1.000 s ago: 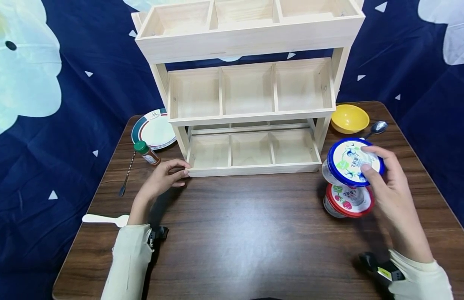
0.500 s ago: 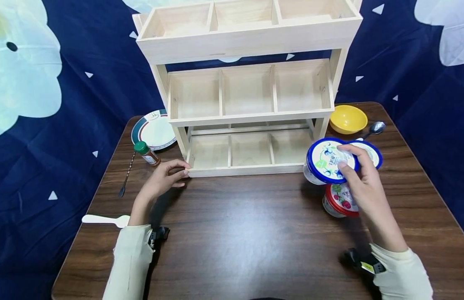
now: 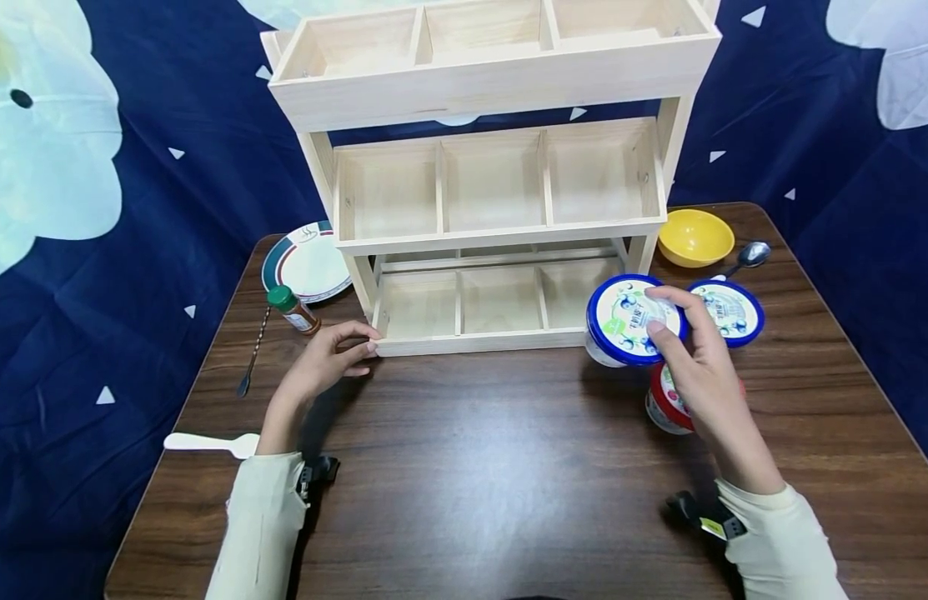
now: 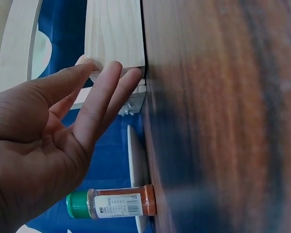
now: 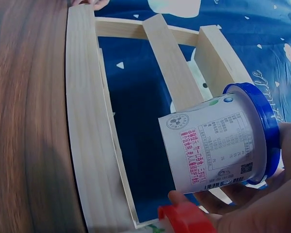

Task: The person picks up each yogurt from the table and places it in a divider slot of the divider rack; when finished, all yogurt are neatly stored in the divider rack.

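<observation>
My right hand (image 3: 692, 358) grips a white tub with a blue lid (image 3: 627, 319), also seen in the right wrist view (image 5: 218, 143), lifted off the table by the right front corner of the wooden rack (image 3: 501, 217). Beneath that hand stands a red-lidded tub (image 3: 664, 400), partly hidden. A second blue-lidded tub (image 3: 729, 311) stands on the table to the right. My left hand (image 3: 332, 354) rests with straight fingers (image 4: 104, 94) against the front left corner of the rack's bottom tray (image 4: 114, 34).
A small green-capped spice bottle (image 3: 293, 307), a green-rimmed plate (image 3: 306, 260) and a long thin spoon (image 3: 253, 350) lie left of the rack. A white spoon (image 3: 208, 442) sits at the table's left edge. A yellow bowl (image 3: 694, 237) and metal spoon (image 3: 749, 254) are back right.
My right hand has carried the blue-lidded tub leftward toward the rack's bottom tray, uncovering the second blue-lidded tub behind it. My left hand has stayed put.
</observation>
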A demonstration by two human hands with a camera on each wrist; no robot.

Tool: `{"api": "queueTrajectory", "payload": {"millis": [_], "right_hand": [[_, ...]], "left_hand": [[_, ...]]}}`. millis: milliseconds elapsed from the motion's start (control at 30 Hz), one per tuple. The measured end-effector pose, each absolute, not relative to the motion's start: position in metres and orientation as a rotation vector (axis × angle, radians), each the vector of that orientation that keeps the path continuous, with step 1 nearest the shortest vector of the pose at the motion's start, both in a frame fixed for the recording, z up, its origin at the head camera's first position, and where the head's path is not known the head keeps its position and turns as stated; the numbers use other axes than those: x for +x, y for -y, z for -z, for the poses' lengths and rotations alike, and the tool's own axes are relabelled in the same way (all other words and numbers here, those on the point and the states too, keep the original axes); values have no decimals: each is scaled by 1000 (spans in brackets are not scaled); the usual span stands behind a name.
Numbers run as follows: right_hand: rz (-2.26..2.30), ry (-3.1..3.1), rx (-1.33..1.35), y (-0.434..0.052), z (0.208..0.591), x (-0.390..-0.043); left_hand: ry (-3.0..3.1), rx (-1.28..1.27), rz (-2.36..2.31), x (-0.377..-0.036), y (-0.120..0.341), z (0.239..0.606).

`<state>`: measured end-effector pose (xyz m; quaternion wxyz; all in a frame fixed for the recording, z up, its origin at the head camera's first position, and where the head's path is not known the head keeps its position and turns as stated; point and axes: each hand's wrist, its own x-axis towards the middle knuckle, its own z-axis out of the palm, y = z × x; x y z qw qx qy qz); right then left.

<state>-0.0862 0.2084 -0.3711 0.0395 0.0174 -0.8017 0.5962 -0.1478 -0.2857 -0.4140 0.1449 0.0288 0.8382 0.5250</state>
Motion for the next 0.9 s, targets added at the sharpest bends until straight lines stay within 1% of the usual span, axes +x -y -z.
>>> {"api": "queueTrajectory", "payload": {"millis": [567,900], "right_hand": [[-1955,2353,241,-178,374,-91],[-1972,2352,226,-166,380,-97]], "left_hand": [[-2416,95,-1506,-148,287,415],[-2413,59,-1503,-148,286,414]]}}
